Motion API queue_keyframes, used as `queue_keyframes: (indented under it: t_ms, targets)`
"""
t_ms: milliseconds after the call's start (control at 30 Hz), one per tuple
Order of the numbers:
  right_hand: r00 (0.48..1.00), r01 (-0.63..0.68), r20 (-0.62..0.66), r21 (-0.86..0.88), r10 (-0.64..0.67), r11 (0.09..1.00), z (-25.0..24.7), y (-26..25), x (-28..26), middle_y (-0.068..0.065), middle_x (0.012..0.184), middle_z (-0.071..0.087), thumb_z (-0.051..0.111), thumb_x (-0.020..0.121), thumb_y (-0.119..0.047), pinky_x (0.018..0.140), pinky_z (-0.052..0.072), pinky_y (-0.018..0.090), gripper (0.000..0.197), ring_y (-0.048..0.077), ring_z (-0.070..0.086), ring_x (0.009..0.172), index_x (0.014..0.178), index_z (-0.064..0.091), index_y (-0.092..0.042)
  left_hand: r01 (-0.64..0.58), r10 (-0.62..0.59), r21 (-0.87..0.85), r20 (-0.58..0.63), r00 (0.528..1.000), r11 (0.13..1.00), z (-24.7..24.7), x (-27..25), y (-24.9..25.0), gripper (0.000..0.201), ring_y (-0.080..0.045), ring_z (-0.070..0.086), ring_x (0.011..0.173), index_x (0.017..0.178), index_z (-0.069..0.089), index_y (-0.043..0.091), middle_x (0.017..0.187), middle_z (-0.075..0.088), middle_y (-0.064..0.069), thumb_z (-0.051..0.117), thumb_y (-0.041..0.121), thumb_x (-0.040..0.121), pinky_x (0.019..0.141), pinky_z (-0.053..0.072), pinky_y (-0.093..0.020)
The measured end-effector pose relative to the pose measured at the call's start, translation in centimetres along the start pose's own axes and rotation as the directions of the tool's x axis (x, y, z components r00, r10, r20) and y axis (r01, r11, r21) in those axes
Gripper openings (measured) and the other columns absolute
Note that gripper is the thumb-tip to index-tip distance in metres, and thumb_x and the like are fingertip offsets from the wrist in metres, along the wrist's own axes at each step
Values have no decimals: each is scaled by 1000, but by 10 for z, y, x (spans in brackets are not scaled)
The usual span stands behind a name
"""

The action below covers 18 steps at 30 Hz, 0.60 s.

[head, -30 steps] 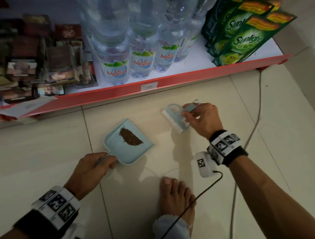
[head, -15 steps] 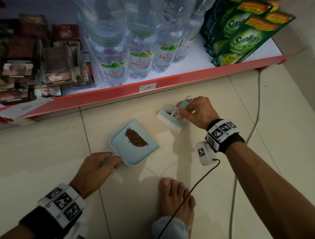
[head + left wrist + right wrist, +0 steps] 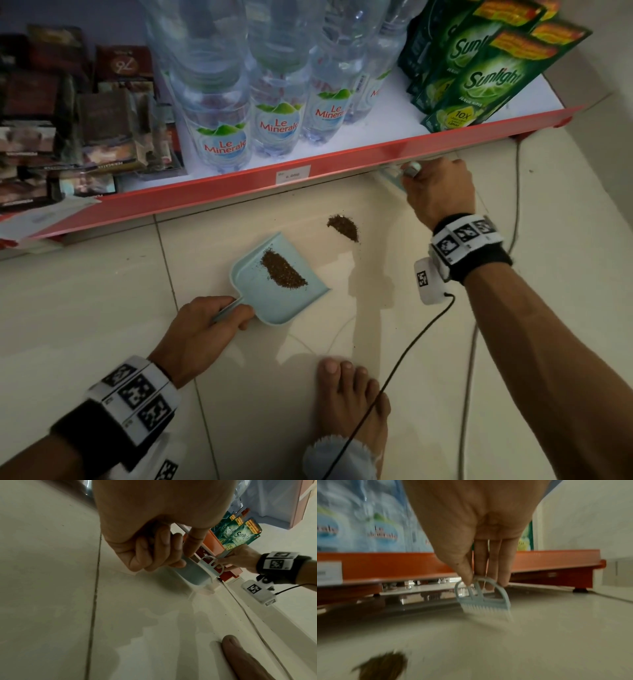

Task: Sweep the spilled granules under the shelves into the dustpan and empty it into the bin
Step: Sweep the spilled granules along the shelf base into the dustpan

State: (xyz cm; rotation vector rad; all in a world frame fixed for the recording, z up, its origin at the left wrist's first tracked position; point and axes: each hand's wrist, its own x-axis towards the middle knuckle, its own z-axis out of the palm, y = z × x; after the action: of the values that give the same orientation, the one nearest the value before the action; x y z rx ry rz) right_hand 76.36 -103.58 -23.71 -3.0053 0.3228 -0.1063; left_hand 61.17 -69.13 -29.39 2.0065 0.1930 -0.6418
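A pale blue dustpan (image 3: 253, 291) lies flat on the tiled floor with a strip of brown granules (image 3: 282, 270) in it. My left hand (image 3: 205, 325) grips its handle (image 3: 187, 566) from the near side. A second small heap of granules (image 3: 343, 227) lies on the floor to the right of the pan, blurred in the right wrist view (image 3: 383, 665). My right hand (image 3: 435, 192) pinches the handle of a small blue brush (image 3: 483, 599), bristles down, at the front edge of the red bottom shelf (image 3: 342, 164). In the head view the brush head is mostly hidden under the shelf lip.
Water bottles (image 3: 222, 126), green Sunlight pouches (image 3: 486, 75) and dark packets (image 3: 68, 137) fill the low shelf. A bare foot (image 3: 349, 411) stands on the floor near the pan. A thin black cable (image 3: 404, 363) runs from the right wrist, and a grey cord (image 3: 472, 359) trails along the floor.
My right hand has carried the brush right and back to the shelf's front edge, uncovering a heap of granules on the floor. The dustpan and my left hand have hardly moved.
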Motion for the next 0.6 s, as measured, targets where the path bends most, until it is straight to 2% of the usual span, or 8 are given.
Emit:
queue_keyframes:
  t_ms: [67, 167, 233, 300, 367, 433, 500, 600]
  targets:
    - [999, 41, 19, 35, -42, 999, 14, -10, -8, 27, 88, 69, 54, 95, -30, 65, 44, 38, 27, 44, 62, 82, 103, 73, -13, -14, 14, 5, 4, 1000, 1000, 2, 2, 3, 31, -2, 40, 41, 61, 62, 24, 42, 44, 11, 60, 39, 88, 52, 34, -25]
    - [961, 240, 95, 190, -261, 952, 28, -21, -26, 17, 89, 75, 54, 96, -20, 74, 56, 36, 26, 36, 69, 77, 113, 73, -22, -22, 22, 2, 2, 1000, 1000, 4, 6, 6, 32, -2, 40, 41, 61, 63, 24, 42, 44, 11, 59, 41, 88, 54, 35, -26]
    - [901, 371, 121, 285, -417, 884, 29, -23, -38, 12, 100, 76, 59, 95, -16, 79, 59, 39, 27, 30, 73, 78, 118, 71, -20, -24, 24, 21, -4, 1000, 1000, 5, 8, 6, 32, -2, 41, 41, 62, 63, 24, 42, 45, 12, 60, 40, 89, 55, 36, -26]
    - [820, 481, 158, 330, -550, 812, 26, -19, -47, 11, 102, 76, 62, 94, -16, 76, 59, 41, 25, 29, 73, 79, 116, 73, -18, -22, 22, 51, -8, 1000, 998, 5, 11, 6, 32, -2, 41, 41, 62, 64, 23, 42, 46, 12, 60, 40, 89, 55, 37, -26]
    - [757, 549, 188, 337, -626, 765, 19, -6, -48, 9, 107, 75, 66, 92, -16, 78, 59, 39, 24, 28, 73, 86, 114, 74, -17, -11, 11, 52, -5, 1000, 999, 6, 13, 7, 33, -2, 42, 41, 63, 64, 21, 42, 46, 12, 60, 41, 88, 56, 37, -27]
    - [728, 582, 194, 333, -658, 742, 12, 8, -49, 6, 112, 74, 69, 90, -14, 82, 59, 35, 25, 25, 73, 93, 115, 74, -17, 1, -1, 39, 2, 1000, 999, 7, 15, 9, 32, -2, 41, 41, 64, 64, 20, 42, 47, 12, 59, 45, 84, 55, 37, -26]
    - [749, 554, 175, 364, -639, 749, 8, 16, -51, 3, 114, 73, 69, 91, -14, 86, 57, 30, 26, 21, 73, 96, 116, 73, -17, 0, 0, 39, 6, 1000, 999, 10, 18, 12, 32, -3, 42, 42, 66, 65, 17, 43, 47, 11, 59, 43, 84, 55, 38, -27]
    - [868, 441, 10, 443, -496, 781, 6, 16, -55, 4, 112, 74, 67, 92, -15, 87, 59, 33, 24, 18, 73, 94, 116, 72, -12, -8, 8, 87, -2, 1000, 996, 15, 26, 19, 36, -8, 48, 49, 68, 66, 10, 48, 51, 8, 60, 41, 86, 58, 41, -29]
